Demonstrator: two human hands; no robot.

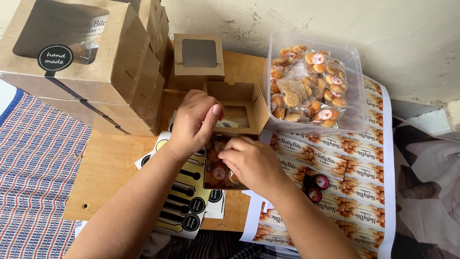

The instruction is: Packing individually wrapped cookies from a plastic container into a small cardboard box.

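An open brown cardboard box (238, 98) sits in the middle of a wooden board, its windowed lid flipped back. Small clear packets of cookies (218, 172) fill the near part of it. My left hand (194, 122) hovers over the box's left side, fingers curled with the thumb pointing down onto the packets. My right hand (251, 160) rests on the packets at the box's right side, fingers closed and pressing among them. Whether either hand pinches a packet is hidden by the fingers.
Stacked closed window boxes (72, 62) stand at the back left, one more closed box (199, 55) behind the open one. A clear plastic tub of cookie packets (311, 84) is at the right. Printed label sheets (345, 177), black sticker sheets (184, 201) and two small rolls (317, 187) lie around.
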